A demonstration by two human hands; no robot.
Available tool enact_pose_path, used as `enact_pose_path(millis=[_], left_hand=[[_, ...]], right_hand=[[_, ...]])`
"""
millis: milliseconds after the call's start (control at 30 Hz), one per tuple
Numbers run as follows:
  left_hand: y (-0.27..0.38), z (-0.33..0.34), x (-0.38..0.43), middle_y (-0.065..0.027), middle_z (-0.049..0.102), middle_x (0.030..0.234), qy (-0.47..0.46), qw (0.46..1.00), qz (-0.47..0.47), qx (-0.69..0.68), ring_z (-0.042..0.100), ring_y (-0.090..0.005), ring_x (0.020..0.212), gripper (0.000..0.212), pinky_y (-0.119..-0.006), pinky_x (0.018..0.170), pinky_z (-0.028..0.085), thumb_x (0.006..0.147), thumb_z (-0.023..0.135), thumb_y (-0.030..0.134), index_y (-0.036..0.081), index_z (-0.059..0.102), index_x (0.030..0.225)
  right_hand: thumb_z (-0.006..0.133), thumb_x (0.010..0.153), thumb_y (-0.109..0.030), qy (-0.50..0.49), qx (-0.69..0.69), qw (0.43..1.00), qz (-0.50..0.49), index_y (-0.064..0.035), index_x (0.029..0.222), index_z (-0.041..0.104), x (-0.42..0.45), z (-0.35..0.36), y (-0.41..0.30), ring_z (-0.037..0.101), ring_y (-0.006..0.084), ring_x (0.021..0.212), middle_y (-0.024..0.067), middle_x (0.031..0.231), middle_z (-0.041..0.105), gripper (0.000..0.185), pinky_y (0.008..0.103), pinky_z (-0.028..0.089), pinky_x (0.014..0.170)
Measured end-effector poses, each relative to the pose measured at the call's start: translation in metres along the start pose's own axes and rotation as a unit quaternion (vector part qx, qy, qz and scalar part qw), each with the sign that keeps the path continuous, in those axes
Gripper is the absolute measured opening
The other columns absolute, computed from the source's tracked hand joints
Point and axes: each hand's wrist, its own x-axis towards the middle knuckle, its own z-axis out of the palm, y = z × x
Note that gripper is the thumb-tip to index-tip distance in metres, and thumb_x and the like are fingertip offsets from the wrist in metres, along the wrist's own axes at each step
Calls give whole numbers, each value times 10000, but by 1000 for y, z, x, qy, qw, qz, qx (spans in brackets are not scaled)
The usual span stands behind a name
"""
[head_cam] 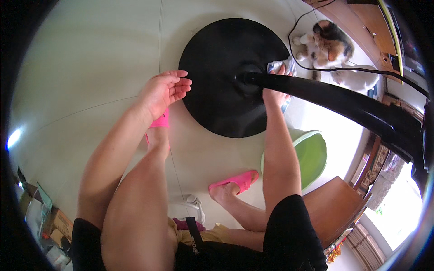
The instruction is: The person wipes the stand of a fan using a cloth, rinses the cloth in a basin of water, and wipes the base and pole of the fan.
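Observation:
A round black pedestal base (217,50) rests on the floor in front of me. From its middle rises a black pole (325,93) that slants towards the right side of the view. My right hand (276,96) reaches under the pole to the base's right edge and holds a crumpled white and blue cloth (280,65) against it; the pole hides part of this hand. My left hand (166,88) hovers by the base's left edge, palm turned inward, holding nothing. Its fingers are loosely curled and slightly apart.
A green plastic basin (310,155) stands beside my right forearm. A calico cat (334,44) and a white cat (357,78) lie past the base, near a black cable (356,70). Wooden furniture (334,206) is at right; cardboard boxes (61,223) are at lower left.

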Motion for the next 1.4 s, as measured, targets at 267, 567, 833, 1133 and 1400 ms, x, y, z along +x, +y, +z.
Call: enact_pose_path(millis=[267,567,833,1133,1400], left_hand=[[-5,14,1,-112,624,955,-59,998,-16,7,598,-176,857,231,-306,783,491,873,438,67,6,545,1069],[-8,25,-3,-111,623,961,-66,997,-25,23,597,-178,867,235,-305,791,488,864,457,68,17,544,1076],[-8,6,5,-101,617,969,-34,999,-15,9,591,-182,873,244,-310,805,480,861,470,75,14,535,1089],[-9,0,7,-118,622,970,-37,999,-24,-13,594,-190,870,256,-315,814,484,857,463,74,8,532,1095],[0,-34,5,-121,624,941,5,998,40,-49,605,-187,835,229,-302,753,496,864,437,63,6,535,1064]], right_hand=[[403,920,-390,6,-4,997,76,-227,1394,326,-133,-2,-34,139,421,1343,173,1474,183,508,554,162,1043],[524,774,-14,-41,186,976,-100,-187,1196,578,-206,-10,-67,365,340,1206,131,1290,438,459,460,254,1021],[490,768,55,62,317,946,32,-146,1163,605,-112,-20,22,466,311,1093,155,1189,518,458,398,366,936],[533,750,30,-10,164,985,51,-250,1264,512,-214,-12,-138,332,380,1141,186,1257,388,585,447,268,982],[490,699,90,42,234,960,-146,-170,1133,604,-114,-31,-164,459,366,1033,172,1122,509,519,443,351,922]])
